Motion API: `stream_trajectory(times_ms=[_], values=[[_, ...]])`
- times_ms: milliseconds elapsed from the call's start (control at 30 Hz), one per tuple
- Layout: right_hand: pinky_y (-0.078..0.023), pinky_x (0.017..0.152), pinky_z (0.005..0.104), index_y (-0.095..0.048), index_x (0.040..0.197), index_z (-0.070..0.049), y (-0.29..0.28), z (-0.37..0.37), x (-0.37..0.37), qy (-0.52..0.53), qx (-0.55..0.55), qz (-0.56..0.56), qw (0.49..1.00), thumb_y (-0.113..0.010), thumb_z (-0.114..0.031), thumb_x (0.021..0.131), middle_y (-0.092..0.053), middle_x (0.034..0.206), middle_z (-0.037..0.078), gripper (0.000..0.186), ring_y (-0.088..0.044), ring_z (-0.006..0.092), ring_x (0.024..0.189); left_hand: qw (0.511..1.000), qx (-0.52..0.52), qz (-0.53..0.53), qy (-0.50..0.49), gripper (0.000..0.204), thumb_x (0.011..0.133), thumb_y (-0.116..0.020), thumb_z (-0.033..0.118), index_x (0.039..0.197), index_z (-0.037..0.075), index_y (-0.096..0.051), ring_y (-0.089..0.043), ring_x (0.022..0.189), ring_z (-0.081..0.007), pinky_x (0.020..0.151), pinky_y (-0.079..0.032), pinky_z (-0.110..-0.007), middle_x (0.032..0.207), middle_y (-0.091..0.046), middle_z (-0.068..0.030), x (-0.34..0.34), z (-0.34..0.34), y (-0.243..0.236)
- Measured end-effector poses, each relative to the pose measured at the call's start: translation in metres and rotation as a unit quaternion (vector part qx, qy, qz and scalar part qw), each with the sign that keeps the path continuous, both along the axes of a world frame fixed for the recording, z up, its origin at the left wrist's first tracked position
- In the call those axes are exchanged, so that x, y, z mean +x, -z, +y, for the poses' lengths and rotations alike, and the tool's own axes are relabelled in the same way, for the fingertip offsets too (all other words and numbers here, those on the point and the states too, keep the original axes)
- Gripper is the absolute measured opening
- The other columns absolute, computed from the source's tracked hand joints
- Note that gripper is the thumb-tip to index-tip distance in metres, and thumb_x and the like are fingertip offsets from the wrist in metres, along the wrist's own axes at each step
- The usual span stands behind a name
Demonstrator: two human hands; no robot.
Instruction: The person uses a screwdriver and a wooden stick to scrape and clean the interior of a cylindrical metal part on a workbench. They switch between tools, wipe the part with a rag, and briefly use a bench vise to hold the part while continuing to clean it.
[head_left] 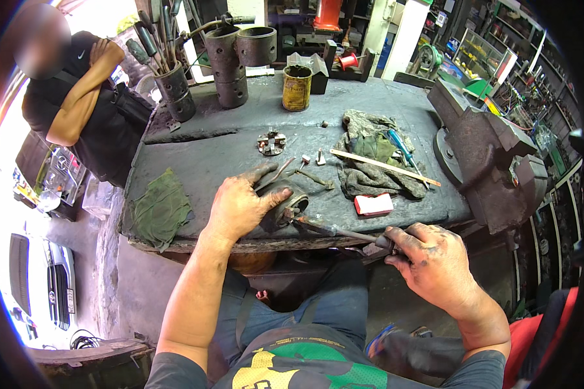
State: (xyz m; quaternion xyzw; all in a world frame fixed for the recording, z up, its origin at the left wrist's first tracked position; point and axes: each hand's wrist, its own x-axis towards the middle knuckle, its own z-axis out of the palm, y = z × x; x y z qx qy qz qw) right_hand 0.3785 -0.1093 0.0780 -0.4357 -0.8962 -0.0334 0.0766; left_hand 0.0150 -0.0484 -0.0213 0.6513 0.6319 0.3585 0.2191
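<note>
My left hand [243, 202] grips a dark, round metal housing [280, 214] with an opening in its side, near the bench's front edge. My right hand [428, 256] is closed round the dark handle of a long-shafted tool [347, 232], which resembles a soldering iron. Its coppery end reaches the housing's opening; I cannot tell whether they touch. Just beyond my left hand lie a bent metal lever [315, 179], two small carbon brushes [320, 157] and a round brush holder [271, 143].
A bench vise [490, 152] stands at the right. A crumpled cloth [363, 178] carries a blue screwdriver [402, 148] and a flat strip [386, 167], beside a red-and-white box [374, 205]. A green rag [160, 211], yellow can [296, 89] and tool holder [175, 94] surround the work. A person [78, 104] stands left.
</note>
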Motion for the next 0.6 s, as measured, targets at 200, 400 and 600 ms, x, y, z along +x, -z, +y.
stream_trajectory(times_ms=[200, 400, 600], values=[[-0.061, 0.079, 0.0471, -0.079, 0.130, -0.011, 0.0044, -0.0003, 0.0022, 0.006, -0.018, 0.016, 1.000, -0.094, -0.024, 0.083, -0.072, 0.097, 0.009, 0.051, -0.075, 0.0334, 0.092, 1.000, -0.009, -0.002, 0.000, 0.073, 0.092, -0.090, 0.053, 0.147, 0.008, -0.075, -0.078, 0.123, -0.0407, 0.106, -0.059, -0.045, 0.129, -0.081, -0.0243, 0.0014, 0.0009, -0.0029], [-0.063, 0.077, 0.0460, -0.078, 0.134, -0.009, 0.0083, -0.0016, 0.0025, 0.000, -0.025, 0.010, 1.000, -0.090, -0.028, 0.088, -0.073, 0.101, 0.010, 0.052, -0.076, 0.0328, 0.091, 1.000, -0.001, -0.004, -0.010, 0.073, 0.092, -0.090, 0.053, 0.147, 0.008, -0.075, -0.077, 0.124, -0.0408, 0.106, -0.059, -0.045, 0.131, -0.080, -0.0242, 0.0027, -0.0019, -0.0022], [-0.063, 0.077, 0.0457, -0.078, 0.132, -0.009, 0.0070, -0.0050, 0.0006, 0.000, -0.021, 0.009, 1.000, -0.091, -0.026, 0.087, -0.074, 0.102, 0.009, 0.050, -0.076, 0.0324, 0.091, 1.000, -0.016, -0.015, -0.012, 0.073, 0.091, -0.091, 0.054, 0.146, 0.009, -0.076, -0.076, 0.126, -0.0409, 0.107, -0.059, -0.046, 0.133, -0.080, -0.0227, 0.0023, -0.0004, 0.0010]])
